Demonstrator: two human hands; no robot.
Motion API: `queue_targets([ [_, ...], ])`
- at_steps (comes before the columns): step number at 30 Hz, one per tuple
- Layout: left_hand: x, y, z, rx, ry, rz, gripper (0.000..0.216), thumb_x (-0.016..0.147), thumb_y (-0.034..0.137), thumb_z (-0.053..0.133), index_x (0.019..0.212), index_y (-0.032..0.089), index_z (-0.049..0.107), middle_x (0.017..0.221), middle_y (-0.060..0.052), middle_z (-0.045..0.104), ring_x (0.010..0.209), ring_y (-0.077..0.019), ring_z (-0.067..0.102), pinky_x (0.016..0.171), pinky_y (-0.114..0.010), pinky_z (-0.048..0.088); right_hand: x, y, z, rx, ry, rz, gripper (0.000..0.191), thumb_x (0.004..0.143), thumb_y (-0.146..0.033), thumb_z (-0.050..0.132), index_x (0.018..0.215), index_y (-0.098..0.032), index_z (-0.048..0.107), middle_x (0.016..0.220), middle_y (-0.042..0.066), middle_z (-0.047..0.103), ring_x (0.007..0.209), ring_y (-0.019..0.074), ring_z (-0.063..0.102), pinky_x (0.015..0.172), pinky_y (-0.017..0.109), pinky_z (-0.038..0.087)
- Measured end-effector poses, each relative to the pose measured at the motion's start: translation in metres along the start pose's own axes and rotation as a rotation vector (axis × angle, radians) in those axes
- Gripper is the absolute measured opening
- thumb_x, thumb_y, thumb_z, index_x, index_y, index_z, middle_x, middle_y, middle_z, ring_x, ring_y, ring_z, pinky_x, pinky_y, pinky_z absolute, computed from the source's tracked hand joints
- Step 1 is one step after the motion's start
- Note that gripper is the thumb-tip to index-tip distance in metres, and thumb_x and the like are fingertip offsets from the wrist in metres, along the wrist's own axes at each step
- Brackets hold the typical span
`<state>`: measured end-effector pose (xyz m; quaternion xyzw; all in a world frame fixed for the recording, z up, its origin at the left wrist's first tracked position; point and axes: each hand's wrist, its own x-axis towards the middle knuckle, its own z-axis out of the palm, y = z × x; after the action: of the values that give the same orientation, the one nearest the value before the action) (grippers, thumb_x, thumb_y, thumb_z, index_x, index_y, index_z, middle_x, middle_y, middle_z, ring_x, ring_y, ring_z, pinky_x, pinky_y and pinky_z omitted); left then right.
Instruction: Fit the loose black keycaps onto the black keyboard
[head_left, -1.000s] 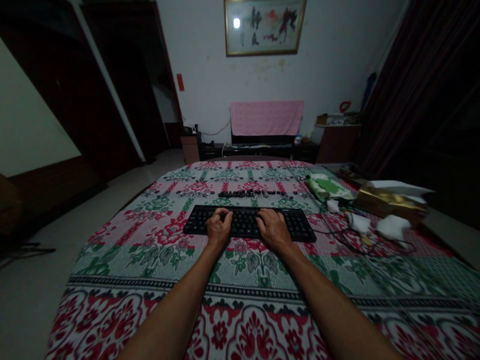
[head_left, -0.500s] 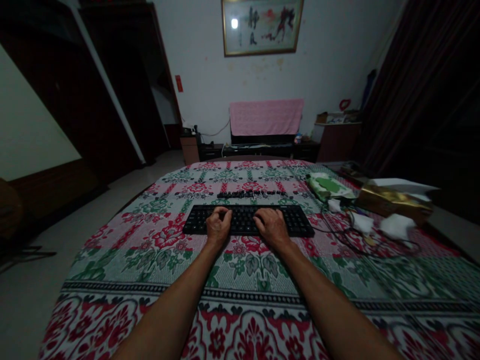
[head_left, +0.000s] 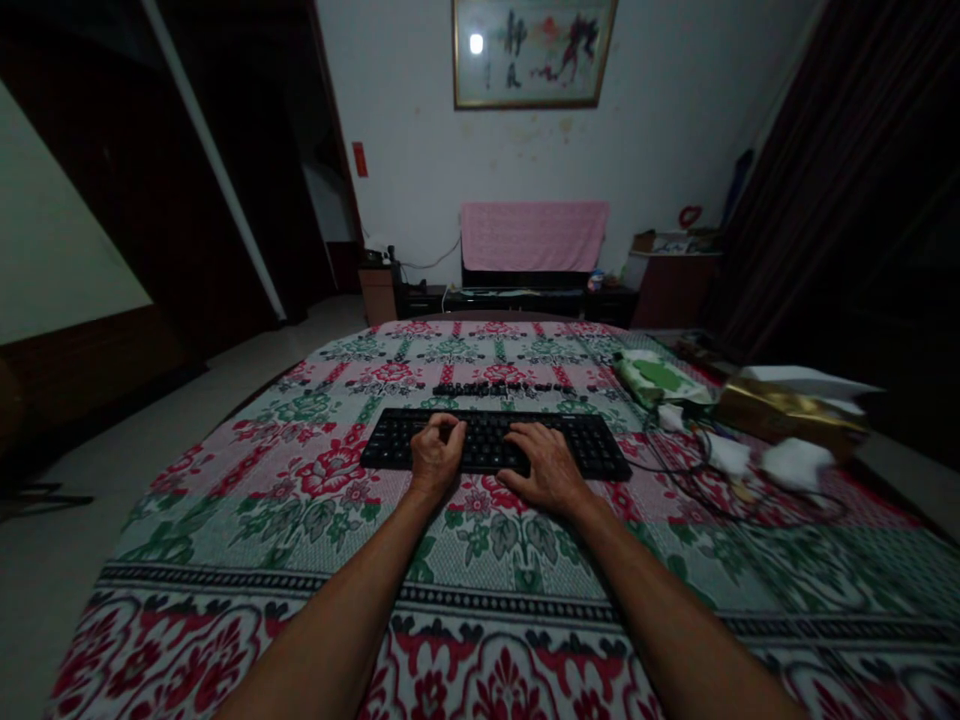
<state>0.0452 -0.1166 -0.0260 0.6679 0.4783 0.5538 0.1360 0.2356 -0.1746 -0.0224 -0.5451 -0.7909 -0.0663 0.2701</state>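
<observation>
A black keyboard [head_left: 480, 440] lies crosswise on the patterned tablecloth in front of me. My left hand [head_left: 436, 450] rests over its left half, fingers curled and thumb brought round to the index finger in a pinch. Whatever may be between those fingertips is too small and dark to make out. Over the right half, my right hand [head_left: 547, 462] lies with fingers stretched out on the keys and the thumb spread toward the near edge. Just beyond the keyboard runs a line of small black pieces [head_left: 502, 389] that look like loose keycaps.
On the right lie a green-and-white packet [head_left: 660, 378], a gold box [head_left: 791, 412], crumpled white tissues [head_left: 796, 464] and a looped black cable [head_left: 705, 500]. The floral tablecloth [head_left: 315, 540] covers the table. A pink cloth [head_left: 534, 236] hangs by the far wall.
My right thumb has spread away from the fingers, and the right hand has opened out a little. My left hand keeps nearly the same pinched pose. The view has shifted slightly.
</observation>
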Motion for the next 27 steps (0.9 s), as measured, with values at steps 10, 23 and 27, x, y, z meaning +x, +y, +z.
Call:
queue_targets([
  [10, 0.0030, -0.0015, 0.0034, 0.008, 0.010, 0.003, 0.016, 0.078, 0.034, 0.054, 0.073, 0.020, 0.060, 0.070, 0.000, 0.065, 0.064, -0.0134, 0.062, 0.066, -0.022, 0.046, -0.0004, -0.0016, 0.0040, -0.016, 0.049, 0.028, 0.044, 0.074, -0.041, 0.064, 0.111, -0.019, 0.057, 0.125, 0.011, 0.056, 0.115, 0.0270, 0.045, 0.096, 0.046, 0.029],
  [23, 0.0062, -0.0063, 0.0048, -0.025, 0.017, -0.030, 0.016, 0.077, 0.035, 0.055, 0.073, 0.020, 0.060, 0.069, 0.000, 0.065, 0.064, -0.0131, 0.061, 0.065, -0.021, 0.045, 0.0002, -0.0058, 0.0054, -0.003, 0.059, 0.044, 0.042, 0.074, -0.037, 0.063, 0.111, -0.018, 0.057, 0.123, 0.011, 0.056, 0.113, 0.0265, 0.045, 0.093, 0.042, 0.033],
  [27, 0.0064, -0.0095, 0.0056, -0.054, 0.011, -0.052, 0.016, 0.077, 0.035, 0.055, 0.075, 0.020, 0.060, 0.069, 0.000, 0.066, 0.064, -0.0135, 0.062, 0.065, -0.022, 0.046, -0.0002, -0.0043, 0.0072, -0.005, 0.062, 0.048, 0.042, 0.074, -0.038, 0.062, 0.111, -0.019, 0.057, 0.124, 0.011, 0.055, 0.114, 0.0271, 0.044, 0.094, 0.043, 0.033],
])
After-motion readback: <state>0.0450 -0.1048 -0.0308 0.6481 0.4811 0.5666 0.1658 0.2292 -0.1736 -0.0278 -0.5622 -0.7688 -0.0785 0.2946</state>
